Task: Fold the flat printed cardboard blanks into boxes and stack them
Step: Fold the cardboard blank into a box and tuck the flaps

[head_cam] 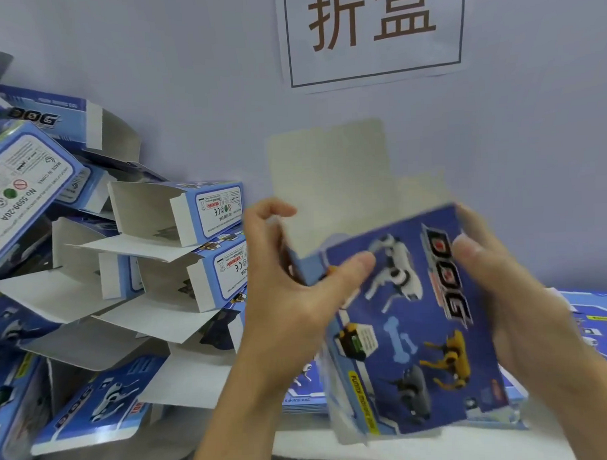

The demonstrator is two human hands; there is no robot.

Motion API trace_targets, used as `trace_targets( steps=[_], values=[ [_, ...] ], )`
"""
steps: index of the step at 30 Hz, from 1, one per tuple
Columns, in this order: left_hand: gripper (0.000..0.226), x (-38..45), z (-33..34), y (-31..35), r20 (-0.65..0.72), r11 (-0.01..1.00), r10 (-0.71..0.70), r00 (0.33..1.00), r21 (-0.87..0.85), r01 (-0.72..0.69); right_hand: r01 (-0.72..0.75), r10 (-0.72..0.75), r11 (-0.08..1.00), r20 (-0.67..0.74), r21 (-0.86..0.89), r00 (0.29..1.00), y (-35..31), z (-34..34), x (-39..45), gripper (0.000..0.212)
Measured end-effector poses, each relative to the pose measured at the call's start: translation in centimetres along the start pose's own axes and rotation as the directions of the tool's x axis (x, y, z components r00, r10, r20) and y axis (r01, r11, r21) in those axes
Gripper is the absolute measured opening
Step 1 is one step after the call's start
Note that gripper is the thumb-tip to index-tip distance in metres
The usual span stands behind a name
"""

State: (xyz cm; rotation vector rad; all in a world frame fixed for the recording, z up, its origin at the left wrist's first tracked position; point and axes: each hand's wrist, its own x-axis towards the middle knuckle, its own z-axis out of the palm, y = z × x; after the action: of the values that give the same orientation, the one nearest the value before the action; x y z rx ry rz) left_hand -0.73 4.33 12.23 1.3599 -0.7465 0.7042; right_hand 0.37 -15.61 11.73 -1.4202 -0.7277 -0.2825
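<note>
- Left hand (291, 293) thumb and fingers pinch the box (403, 322) at its left edge, right hand (513, 290) grips the right edge, mid-air near centre
- Risk: uneven squeeze may crease the upright flap (331, 180)
- Risk: leaning pile (149, 243) at left may slide

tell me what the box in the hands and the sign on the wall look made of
Box: thin printed cardboard, probably coated outside; its raised flap is plain matte grey-white inside, and it creases sharply.
Sign: looks like plain matte paper, lying flat on the wall with a printed border and characters.
</note>
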Motion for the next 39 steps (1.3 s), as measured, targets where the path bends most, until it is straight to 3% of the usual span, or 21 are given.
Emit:
trace_targets(
  steps=[3,6,10,14,16,18,21,29,33,36,39],
  values=[
    [0.061,-0.1,-0.9,-0.5,-0.044,0.993,-0.032,0.999,-0.116,0.027,-0.081,0.084,0.987,0.018,-0.136,0.996,1.3,0.0,-0.3,0.085],
    [0.075,-0.1,-0.9,-1.5,-0.055,0.976,-0.128,0.99,-0.182,0.116,-0.106,0.107,0.989,0.006,-0.102,0.994,2.2,0.6,-0.4,0.072],
    [0.095,-0.5,0.4,-3.3,-0.066,0.954,-0.295,0.953,-0.068,0.291,-0.047,0.04,0.997,-0.106,-0.064,0.994,2.5,1.2,-0.1,0.049],
    [0.109,-1.3,1.7,-4.9,-0.08,0.932,-0.359,0.93,0.03,0.362,-0.08,0.074,0.996,-0.148,-0.032,0.986,3.1,1.8,-0.2,0.051],
    [0.097,-1.4,1.7,-5.1,-0.133,0.945,-0.32,0.938,0.027,0.327,-0.069,0.066,0.998,-0.183,-0.008,0.981,3.6,2.3,0.0,0.065],
    [0.067,-1.4,1.7,-5.1,-0.165,0.959,-0.267,0.949,0.052,0.279,-0.06,0.047,0.997,-0.262,-0.044,0.964,4.2,2.5,0.3,0.083],
    [0.043,-1.4,2.0,-5.0,-0.172,0.962,-0.245,0.954,0.081,0.262,-0.08,0.033,0.989,-0.344,-0.123,0.938,4.4,2.4,0.5,0.091],
    [0.049,-1.7,3.2,-4.8,-0.075,0.956,-0.182,0.98,0.221,0.194,0.028,-0.125,0.971,-0.406,-0.236,0.905,3.8,0.9,0.4,0.076],
    [0.05,-1.4,3.4,-4.2,-0.032,0.957,-0.216,0.976,0.19,0.218,0.088,-0.172,0.975,-0.444,-0.204,0.879,3.9,1.0,0.2,0.066],
    [0.066,-0.7,2.6,-3.7,-0.151,0.953,-0.296,0.943,0.024,0.303,0.096,-0.17,0.975,-0.393,-0.201,0.904,3.8,2.2,0.3,0.066],
    [0.085,-0.2,1.8,-3.1,-0.28,0.964,-0.219,0.935,0.088,0.252,0.11,-0.165,0.976,-0.311,-0.188,0.936,4.5,3.5,0.1,0.068]
  ],
)
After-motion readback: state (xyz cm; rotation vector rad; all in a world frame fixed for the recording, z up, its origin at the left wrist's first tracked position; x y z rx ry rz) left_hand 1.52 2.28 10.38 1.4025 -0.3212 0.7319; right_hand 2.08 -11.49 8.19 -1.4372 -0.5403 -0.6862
